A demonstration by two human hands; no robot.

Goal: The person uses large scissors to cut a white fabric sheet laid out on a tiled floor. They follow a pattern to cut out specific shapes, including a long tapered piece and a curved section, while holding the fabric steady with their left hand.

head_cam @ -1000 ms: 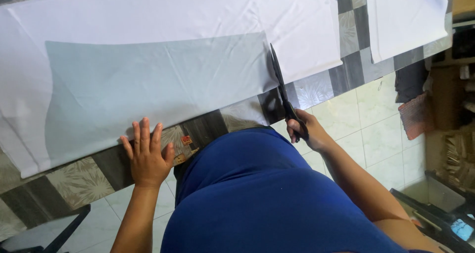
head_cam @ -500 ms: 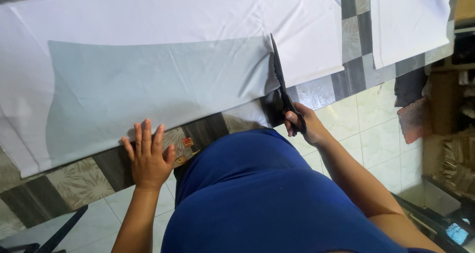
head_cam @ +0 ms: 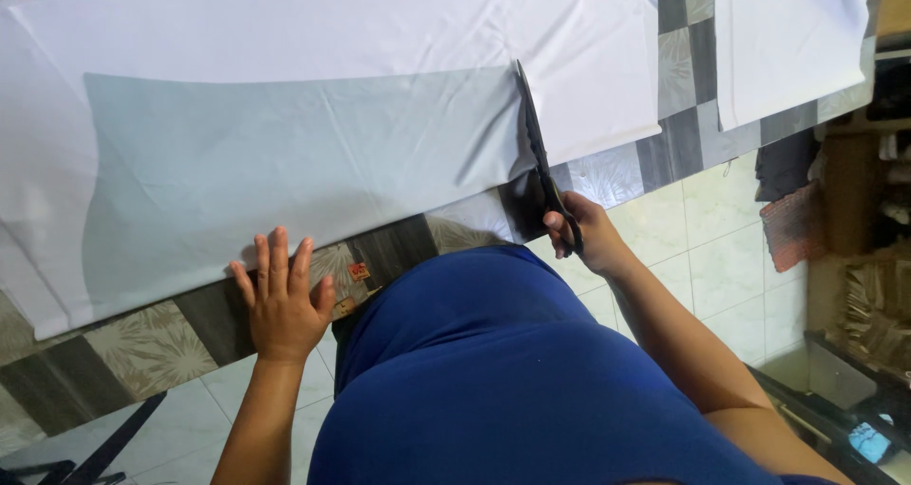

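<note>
The long black-handled scissors (head_cam: 541,162) now reach further into the cloth than they did a second ago: the blade tip stands higher up the wide sheet of white fabric (head_cam: 332,29), right at the right-hand edge of the pale grey-blue fabric panel (head_cam: 285,162) that lies on top of it, and the handles have moved up toward the near edge of the cloth, so the cut along that edge looks, by my judgement, well under way, with white fabric above the tip not yet parted. The right hand (head_cam: 579,229) is closed around the scissor handles, fingers curled through the loops, wrist low at the near edge of the tabletop (head_cam: 152,347), a patterned surface of dark and pale floral squares, and the forearm runs back down to the right past the blue-clad body. The blades look nearly shut and lie almost straight up the picture, leaning slightly left at the tip. The left hand (head_cam: 280,300) has stayed where it was, flat and palm down with fingers spread, holding nothing; its fingertips press on the near edge of the grey-blue panel while the palm rests on the bare tabletop. A separate smaller piece of white cloth (head_cam: 788,39) lies well apart at the upper right, and pale floor tiles (head_cam: 731,248) show below the tabletop edge
</note>
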